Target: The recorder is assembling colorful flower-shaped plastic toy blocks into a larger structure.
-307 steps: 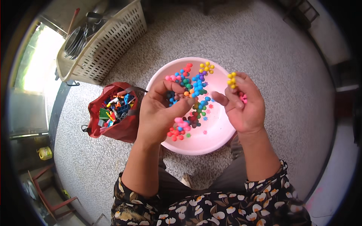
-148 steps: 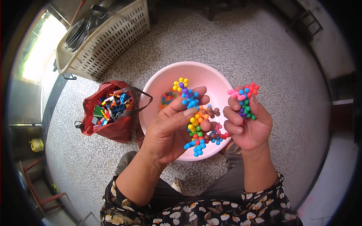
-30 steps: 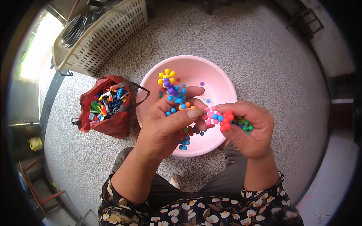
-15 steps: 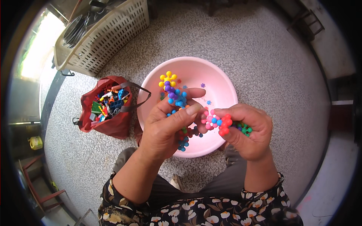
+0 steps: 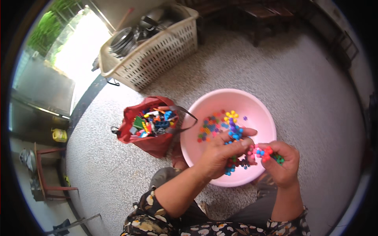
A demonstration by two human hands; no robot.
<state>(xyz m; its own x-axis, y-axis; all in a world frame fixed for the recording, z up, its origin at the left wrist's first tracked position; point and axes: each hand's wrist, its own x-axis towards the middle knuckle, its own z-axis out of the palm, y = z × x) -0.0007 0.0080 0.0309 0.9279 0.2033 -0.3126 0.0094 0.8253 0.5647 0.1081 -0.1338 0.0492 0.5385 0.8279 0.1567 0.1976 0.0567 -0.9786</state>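
My left hand (image 5: 217, 158) is closed around a chain of knobbly plastic connector pieces (image 5: 235, 133). Its upper end is yellow, then purple and blue; dark red and blue pieces hang below the palm. Between thumb and fingers, my right hand (image 5: 287, 164) grips a section of pink, blue and red connector pieces (image 5: 267, 152), with green ones showing by the palm. The pink end touches my left fingertips; whether it joins the left chain is hidden. Both hands are above a pink basin (image 5: 262, 114), where several loose connector pieces (image 5: 210, 128) lie toward the left.
Left of the basin stands a red bag (image 5: 155, 146) full of mixed toy bricks, its dark strap reaching the basin rim. Beyond it is a cream slotted basket (image 5: 157, 59) holding metal pans. A yellow container (image 5: 59, 135) and a reddish chair frame (image 5: 39, 169) are at far left.
My view has swung, so basin, bag and basket appear farther right and lower, and more loose pieces show in the basin. Both hands keep their hold, with little change between them.
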